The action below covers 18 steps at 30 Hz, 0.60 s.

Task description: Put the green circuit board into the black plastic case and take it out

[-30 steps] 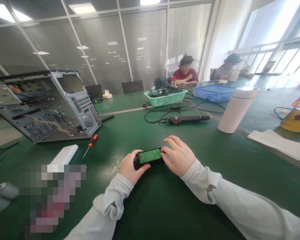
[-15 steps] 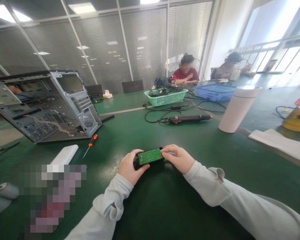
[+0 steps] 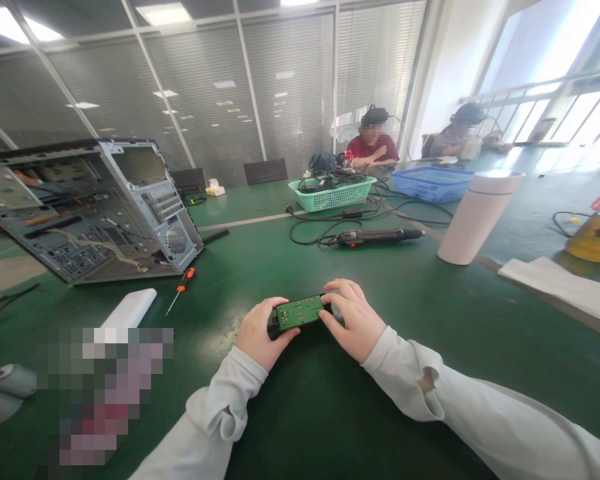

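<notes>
Circuit board [image 3: 300, 312] in its black housing [image 3: 312, 324], between both hands above the bench [image 3: 320, 413].
The left hand [image 3: 261, 333] clasps the left end, unchanged; the right hand [image 3: 344, 313], flatter half a second ago, now arches, fingertips narrowly parted at the right end (grip uncertain), where work seems centred. Left of the board: screwdriver [image 3: 185, 281], computer case [image 3: 177, 241]; beyond it: power driver [image 3: 380, 237], glass partition [image 3: 295, 87].

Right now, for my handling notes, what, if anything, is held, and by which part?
A black rectangular case with a green circuit board: the left hand grips its left end, thumb along the near edge; the right hand touches its right end, grip unclear.
</notes>
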{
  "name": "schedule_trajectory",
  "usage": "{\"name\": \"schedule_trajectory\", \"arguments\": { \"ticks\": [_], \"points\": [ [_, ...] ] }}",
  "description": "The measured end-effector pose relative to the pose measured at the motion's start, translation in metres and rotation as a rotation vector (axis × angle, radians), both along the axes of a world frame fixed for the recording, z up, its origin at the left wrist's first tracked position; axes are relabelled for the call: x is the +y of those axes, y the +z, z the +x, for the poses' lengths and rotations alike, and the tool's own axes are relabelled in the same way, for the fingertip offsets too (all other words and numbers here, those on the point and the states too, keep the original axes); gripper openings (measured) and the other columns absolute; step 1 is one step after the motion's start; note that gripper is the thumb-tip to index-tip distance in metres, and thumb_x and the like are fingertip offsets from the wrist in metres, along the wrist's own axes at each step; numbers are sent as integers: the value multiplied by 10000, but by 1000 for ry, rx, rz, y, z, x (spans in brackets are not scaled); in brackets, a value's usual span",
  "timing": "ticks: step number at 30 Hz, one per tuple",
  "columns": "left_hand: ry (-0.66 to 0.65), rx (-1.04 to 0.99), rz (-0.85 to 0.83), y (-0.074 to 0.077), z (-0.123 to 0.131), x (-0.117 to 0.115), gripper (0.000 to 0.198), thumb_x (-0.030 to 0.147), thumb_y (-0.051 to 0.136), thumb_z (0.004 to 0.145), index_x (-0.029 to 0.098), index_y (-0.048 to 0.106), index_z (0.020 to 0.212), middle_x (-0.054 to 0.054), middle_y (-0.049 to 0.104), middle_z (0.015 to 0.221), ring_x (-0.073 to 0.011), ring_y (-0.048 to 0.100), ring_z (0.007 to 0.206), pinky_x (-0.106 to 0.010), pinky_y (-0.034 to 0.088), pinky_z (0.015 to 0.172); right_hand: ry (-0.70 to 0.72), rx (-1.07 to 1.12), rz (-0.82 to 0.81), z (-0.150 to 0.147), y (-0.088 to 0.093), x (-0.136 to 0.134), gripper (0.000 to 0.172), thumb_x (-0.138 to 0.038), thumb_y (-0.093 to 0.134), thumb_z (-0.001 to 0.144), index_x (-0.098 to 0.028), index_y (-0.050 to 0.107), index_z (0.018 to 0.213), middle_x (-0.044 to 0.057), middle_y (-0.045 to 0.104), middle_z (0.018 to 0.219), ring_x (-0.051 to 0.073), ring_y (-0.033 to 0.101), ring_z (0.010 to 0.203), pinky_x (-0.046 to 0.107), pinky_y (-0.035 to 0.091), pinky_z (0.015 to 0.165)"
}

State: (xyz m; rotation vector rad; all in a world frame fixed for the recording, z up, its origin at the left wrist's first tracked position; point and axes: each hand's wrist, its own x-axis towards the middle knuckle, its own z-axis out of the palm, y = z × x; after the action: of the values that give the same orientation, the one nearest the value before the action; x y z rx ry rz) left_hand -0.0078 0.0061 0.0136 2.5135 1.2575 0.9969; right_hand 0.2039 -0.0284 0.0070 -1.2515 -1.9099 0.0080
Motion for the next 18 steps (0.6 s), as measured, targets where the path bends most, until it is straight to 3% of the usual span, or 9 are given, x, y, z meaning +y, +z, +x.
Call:
{"name": "schedule_trajectory", "arguments": {
  "ticks": [6, 10, 14, 18],
  "points": [
    [-30, 46, 47, 3, 1, -2, 401, 255, 730, 677, 205, 560, 1037, -68, 676, 990, -255, 639, 924, -417, 508, 827, 14, 192, -30, 0, -6, 3, 160, -208, 514, 857, -138, 568, 723, 72, 497, 961, 217, 446, 978, 400, 413, 888],
    [-18, 49, 50, 3, 0, -1, 406, 255, 737, 673, 210, 558, 1035, -65, 679, 988, -255, 641, 925, -413, 512, 826, 17, 296, -110, -3, -7, 2, 165, -255, 523, 838, -146, 596, 739, 68, 512, 982, 208, 459, 988, 396, 396, 915],
    [-5, 44, 55, 2, -2, 1, 413, 245, 731, 680, 206, 559, 1053, -72, 679, 1024, -256, 638, 957, -412, 508, 844, 9, 448, -299, -7, -12, 4, 154, -291, 584, 779, -148, 632, 751, 72, 515, 1054, 211, 469, 1030, 396, 379, 966],
    [-20, 59, 54, 3, -2, 1, 415, 270, 726, 690, 213, 564, 1067, -69, 682, 1039, -255, 641, 966, -413, 501, 853, -23, 667, -466, -7, -20, 7, 219, -347, 598, 732, -132, 639, 722, 88, 502, 1051, 202, 516, 968, 337, 464, 853]
  ]
}}
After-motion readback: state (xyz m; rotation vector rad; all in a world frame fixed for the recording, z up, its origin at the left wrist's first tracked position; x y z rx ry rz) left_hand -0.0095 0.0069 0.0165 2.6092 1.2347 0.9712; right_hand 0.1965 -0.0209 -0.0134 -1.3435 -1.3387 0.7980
